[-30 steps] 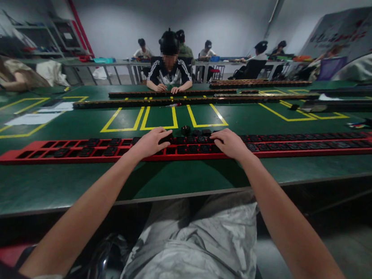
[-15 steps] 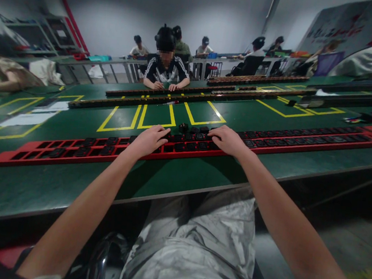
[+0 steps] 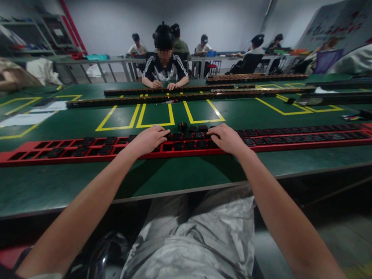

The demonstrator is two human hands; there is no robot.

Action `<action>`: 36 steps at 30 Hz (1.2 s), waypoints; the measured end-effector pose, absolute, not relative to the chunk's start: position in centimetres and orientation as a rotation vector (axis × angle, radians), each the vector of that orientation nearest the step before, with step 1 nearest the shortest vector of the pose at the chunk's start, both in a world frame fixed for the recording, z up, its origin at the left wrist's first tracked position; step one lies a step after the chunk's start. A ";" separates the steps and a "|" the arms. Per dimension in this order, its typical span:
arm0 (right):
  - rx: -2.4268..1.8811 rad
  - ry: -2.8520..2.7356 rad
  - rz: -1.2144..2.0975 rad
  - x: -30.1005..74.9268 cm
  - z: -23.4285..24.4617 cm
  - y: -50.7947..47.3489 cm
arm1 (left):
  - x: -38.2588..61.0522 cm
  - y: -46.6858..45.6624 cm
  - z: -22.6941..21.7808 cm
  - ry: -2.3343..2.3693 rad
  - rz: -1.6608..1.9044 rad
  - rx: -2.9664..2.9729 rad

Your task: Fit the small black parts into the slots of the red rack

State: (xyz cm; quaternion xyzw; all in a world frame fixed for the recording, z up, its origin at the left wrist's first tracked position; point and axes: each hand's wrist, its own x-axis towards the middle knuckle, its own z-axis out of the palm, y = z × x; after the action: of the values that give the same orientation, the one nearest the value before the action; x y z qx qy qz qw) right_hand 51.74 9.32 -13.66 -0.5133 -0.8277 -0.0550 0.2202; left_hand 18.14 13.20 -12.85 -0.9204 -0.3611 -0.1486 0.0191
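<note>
A long red slotted frame point(image 3: 38, 164) lies across the table in front of me, with small square black parts point(image 3: 188, 144) in many of its slots. My left hand point(image 3: 152, 140) rests over the frame left of the middle, thumb and forefinger apart, beside an empty slot. Farther right, my right hand point(image 3: 227, 137) lies on the frame's far row, its fingers stretched toward the black parts and slightly spread. I see nothing held in either hand, though the undersides of both are hidden. Between them, a few loose black parts point(image 3: 182, 126) sit at the frame's far edge.
Yellow tape outlines point(image 3: 155, 127) mark the green table point(image 3: 201, 177). Beyond them run long dark strips point(image 3: 136, 101), where a person in a striped top point(image 3: 165, 71) works with both hands. White papers point(image 3: 27, 119) lie at the left. The table's near edge passes above my lap.
The view has shifted very slightly. Both my hands stay at the same places on the red frame, and the black parts show no visible movement.
</note>
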 end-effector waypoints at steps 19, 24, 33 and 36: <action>-1.413 -2.299 -0.195 51.7 -13.7 9.3 | 18.0 12.9 -12.5 -1.322 -0.481 -2.783; -1.411 -2.305 -0.203 51.7 -13.6 9.2 | 18.0 13.0 -12.6 -1.410 -0.529 -2.800; -1.409 -2.303 -0.205 51.8 -13.8 9.4 | 11.6 12.9 -10.3 -1.815 -0.488 -2.376; -1.410 -2.310 -0.197 51.8 -13.8 9.3 | 5.9 12.0 -9.4 -2.018 -0.370 -2.101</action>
State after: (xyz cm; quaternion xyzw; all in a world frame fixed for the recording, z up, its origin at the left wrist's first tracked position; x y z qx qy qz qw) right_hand 51.76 9.27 -13.77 -0.5077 -0.8319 -0.0709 0.2123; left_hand 5.87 11.95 -9.37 -0.7117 -0.6836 -0.1253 0.1023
